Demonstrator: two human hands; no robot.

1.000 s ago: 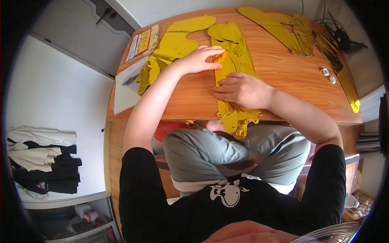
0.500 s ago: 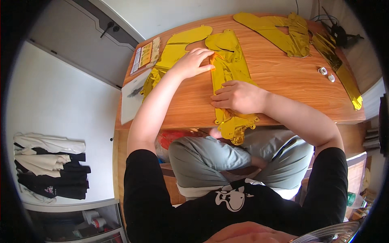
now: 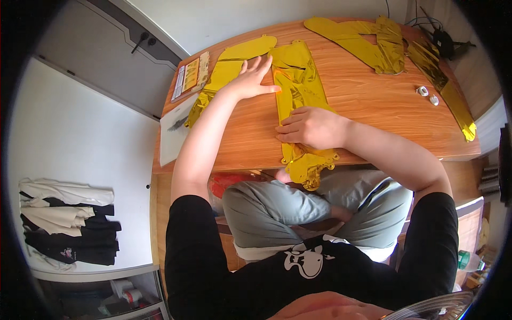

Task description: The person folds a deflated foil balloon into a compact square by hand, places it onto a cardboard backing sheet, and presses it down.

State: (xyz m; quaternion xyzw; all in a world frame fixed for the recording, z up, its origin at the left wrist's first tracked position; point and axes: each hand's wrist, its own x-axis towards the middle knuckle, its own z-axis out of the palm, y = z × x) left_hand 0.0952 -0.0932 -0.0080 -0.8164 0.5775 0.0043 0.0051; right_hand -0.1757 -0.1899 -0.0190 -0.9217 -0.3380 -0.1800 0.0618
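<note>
A flat, deflated gold foil balloon (image 3: 313, 87) lies lengthwise in front of me on the wooden desk. Its creased lower end, with small round tabs, hangs over the front edge above my lap. My left hand (image 3: 250, 82) is spread at its upper left edge, the thumb tip touching that edge and the other fingers raised apart. Palm down, my right hand (image 3: 314, 128) rests across the lower part, fingers stretched left to the balloon's left edge. Beneath the right palm the foil is hidden. Beside my left hand lies a second gold foil balloon (image 3: 221, 69), partly covered by my forearm.
On the desk (image 3: 368, 120), another flat foil balloon (image 3: 341, 33) lies far right, with a narrow gold foil piece (image 3: 453, 104) along the right edge. Two small white objects (image 3: 428, 95) sit near it. A black device (image 3: 444, 42) with cables stands behind; a printed card (image 3: 190, 74) lies far left.
My left hand has opened and spread its fingers, moving slightly left off the balloon's edge, which it was pinching or pressing. The right hand stays in place.
</note>
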